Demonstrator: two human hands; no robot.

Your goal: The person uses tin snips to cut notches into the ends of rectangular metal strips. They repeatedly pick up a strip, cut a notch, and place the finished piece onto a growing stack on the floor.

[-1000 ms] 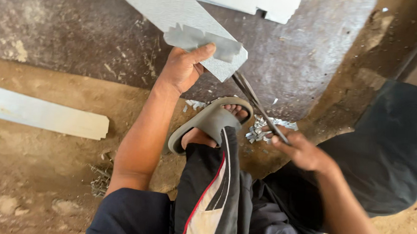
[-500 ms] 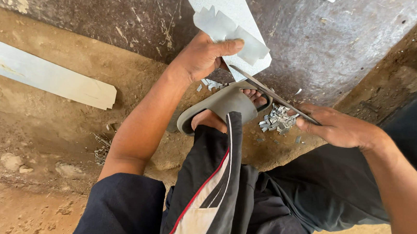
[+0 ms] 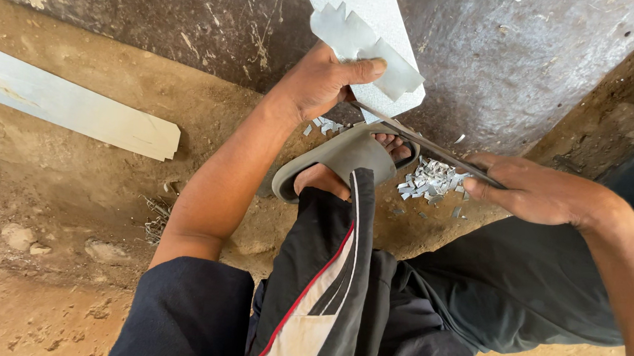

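Two hands were engaged on one workpiece. The left hand (image 3: 323, 83) pinched a notched piece of thin grey sheet metal (image 3: 365, 45) between thumb and fingers, holding it against a longer pale sheet strip (image 3: 371, 5) that ran up out of view. The right hand (image 3: 532, 191) was closed around the handles of long metal shears (image 3: 425, 144), whose blades reached to the lower edge of the held piece, just under the left thumb.

Risks noted: the blade tips lay close to the left thumb and fingers, so a slip or over-long cut could nick them. The notched edges of the sheet looked sharp and were gripped bare-handed. The foot in a grey slide sandal (image 3: 340, 157) sat directly beneath the cutting point with toes exposed; falling offcuts or a dropped tool could strike them.

Surroundings: a heap of small metal clippings (image 3: 430, 179) lay on the dirt floor (image 3: 73, 207) just beside the sandal, a hazard to bare skin. A second pale strip (image 3: 79, 105) lay well apart to the left, near the base of a rough concrete wall (image 3: 158, 14). The raised knee crowded the working space between both arms.
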